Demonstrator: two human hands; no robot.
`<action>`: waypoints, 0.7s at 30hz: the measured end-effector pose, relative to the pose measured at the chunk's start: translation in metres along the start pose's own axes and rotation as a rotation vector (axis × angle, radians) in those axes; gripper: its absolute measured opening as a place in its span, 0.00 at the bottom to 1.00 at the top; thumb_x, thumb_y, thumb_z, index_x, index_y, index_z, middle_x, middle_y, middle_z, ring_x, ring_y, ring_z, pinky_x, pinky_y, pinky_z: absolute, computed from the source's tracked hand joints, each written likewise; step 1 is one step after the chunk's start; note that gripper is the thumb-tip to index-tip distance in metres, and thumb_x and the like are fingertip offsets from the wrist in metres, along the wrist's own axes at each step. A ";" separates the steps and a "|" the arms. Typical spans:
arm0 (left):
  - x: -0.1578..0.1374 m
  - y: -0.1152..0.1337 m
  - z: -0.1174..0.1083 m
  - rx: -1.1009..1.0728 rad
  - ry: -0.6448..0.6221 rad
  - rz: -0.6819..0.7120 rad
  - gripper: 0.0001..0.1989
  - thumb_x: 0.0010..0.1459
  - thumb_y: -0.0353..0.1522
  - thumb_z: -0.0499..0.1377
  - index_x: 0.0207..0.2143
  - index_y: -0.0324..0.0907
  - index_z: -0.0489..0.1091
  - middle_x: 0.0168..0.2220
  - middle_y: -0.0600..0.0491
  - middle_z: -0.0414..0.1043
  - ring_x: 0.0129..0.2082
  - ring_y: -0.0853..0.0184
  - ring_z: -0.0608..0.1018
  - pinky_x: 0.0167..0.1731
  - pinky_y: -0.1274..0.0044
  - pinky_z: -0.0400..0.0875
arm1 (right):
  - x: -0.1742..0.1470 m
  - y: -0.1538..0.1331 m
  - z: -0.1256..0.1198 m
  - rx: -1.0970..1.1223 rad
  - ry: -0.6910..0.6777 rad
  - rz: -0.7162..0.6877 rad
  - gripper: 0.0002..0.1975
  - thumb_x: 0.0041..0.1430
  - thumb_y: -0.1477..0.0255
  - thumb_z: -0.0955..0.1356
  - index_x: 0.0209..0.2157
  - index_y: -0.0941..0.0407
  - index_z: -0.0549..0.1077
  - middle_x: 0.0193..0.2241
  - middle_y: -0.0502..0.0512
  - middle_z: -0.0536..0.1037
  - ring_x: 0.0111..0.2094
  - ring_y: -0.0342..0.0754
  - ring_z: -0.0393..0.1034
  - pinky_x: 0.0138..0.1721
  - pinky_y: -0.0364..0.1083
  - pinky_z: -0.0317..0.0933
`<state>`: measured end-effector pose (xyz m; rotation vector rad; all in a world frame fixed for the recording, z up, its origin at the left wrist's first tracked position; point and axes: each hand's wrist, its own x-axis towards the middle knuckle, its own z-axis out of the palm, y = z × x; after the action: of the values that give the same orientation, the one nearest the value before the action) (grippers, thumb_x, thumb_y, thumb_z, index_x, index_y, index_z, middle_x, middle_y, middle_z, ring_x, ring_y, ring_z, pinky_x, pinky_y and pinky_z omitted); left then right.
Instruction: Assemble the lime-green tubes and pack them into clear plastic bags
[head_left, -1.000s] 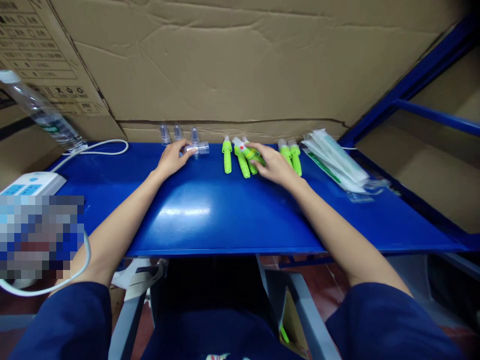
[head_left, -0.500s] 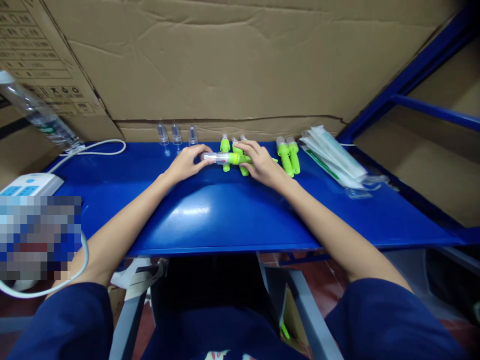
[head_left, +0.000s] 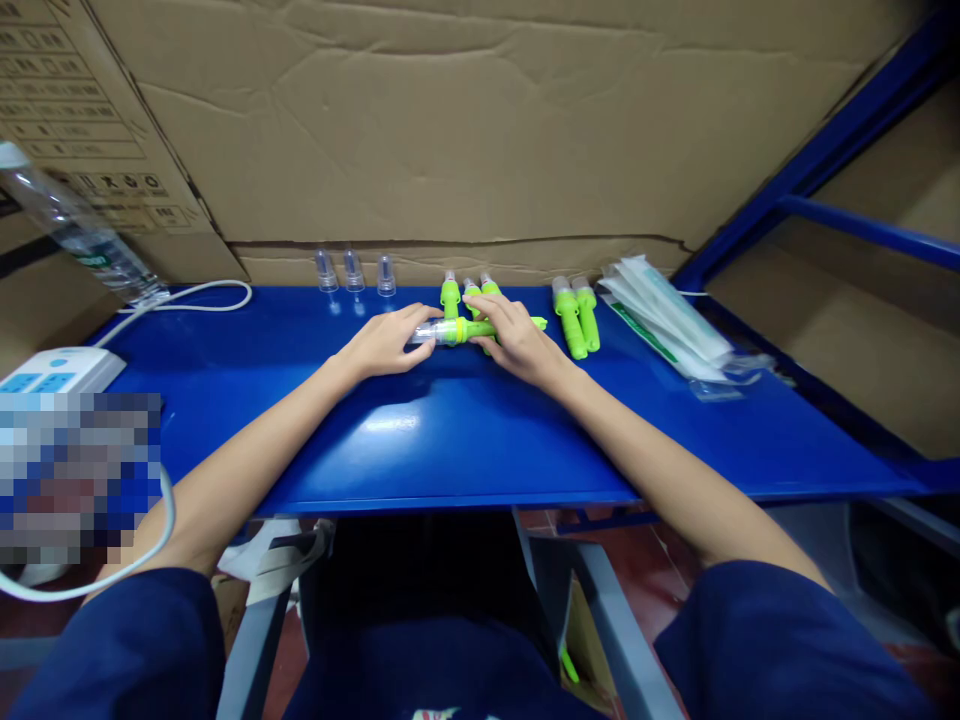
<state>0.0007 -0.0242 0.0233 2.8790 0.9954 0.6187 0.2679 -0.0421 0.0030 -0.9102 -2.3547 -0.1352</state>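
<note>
Level above the blue table, a lime-green stick with a clear cap, like a small signal light (head_left: 463, 329), lies crosswise between my hands. My left hand (head_left: 390, 340) is closed around its clear cap end, thumb below and fingers above. My right hand (head_left: 516, 340) grips the green handle, whose tip pokes out to the right. Just behind, three more green sticks (head_left: 450, 295) lie on the table, partly hidden by my right hand. Three clear plastic caps (head_left: 352, 270) stand upright at the back, left of them. Two green sticks with caps (head_left: 570, 318) lie together on the right.
White plastic-wrapped packets (head_left: 671, 315) lie on the table (head_left: 450, 440) at the right. A power strip (head_left: 67, 370) with a white cable and a clear bottle (head_left: 90, 245) are at the left. Cardboard (head_left: 480, 130) walls the back; a blue frame (head_left: 817, 150) borders the right.
Both hands have come slightly nearer to me with the green stick. The left fingers have shifted along the cap towards the yellow ring, and more of the handle's tip shows on the right.
</note>
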 end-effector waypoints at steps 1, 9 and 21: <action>0.000 0.003 -0.001 0.035 -0.016 -0.008 0.26 0.66 0.39 0.52 0.63 0.38 0.67 0.59 0.42 0.75 0.55 0.54 0.80 0.51 0.68 0.75 | 0.000 -0.002 0.000 0.003 0.000 0.001 0.30 0.71 0.71 0.63 0.72 0.52 0.57 0.64 0.68 0.70 0.65 0.66 0.66 0.60 0.68 0.65; 0.003 0.016 0.001 0.262 0.050 -0.088 0.30 0.67 0.52 0.58 0.63 0.45 0.72 0.47 0.45 0.80 0.43 0.56 0.83 0.35 0.73 0.69 | -0.002 -0.011 0.005 0.038 0.018 -0.008 0.29 0.74 0.66 0.61 0.73 0.53 0.56 0.65 0.68 0.70 0.64 0.66 0.68 0.61 0.69 0.65; 0.004 0.017 0.000 0.323 0.074 -0.046 0.25 0.66 0.49 0.61 0.59 0.46 0.75 0.42 0.46 0.82 0.35 0.60 0.82 0.31 0.74 0.62 | -0.006 -0.013 0.011 0.078 0.050 -0.012 0.31 0.77 0.57 0.55 0.74 0.52 0.53 0.67 0.69 0.68 0.65 0.65 0.68 0.62 0.70 0.65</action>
<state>0.0135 -0.0356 0.0274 3.1137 1.2772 0.6175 0.2573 -0.0526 -0.0079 -0.8465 -2.3026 -0.0699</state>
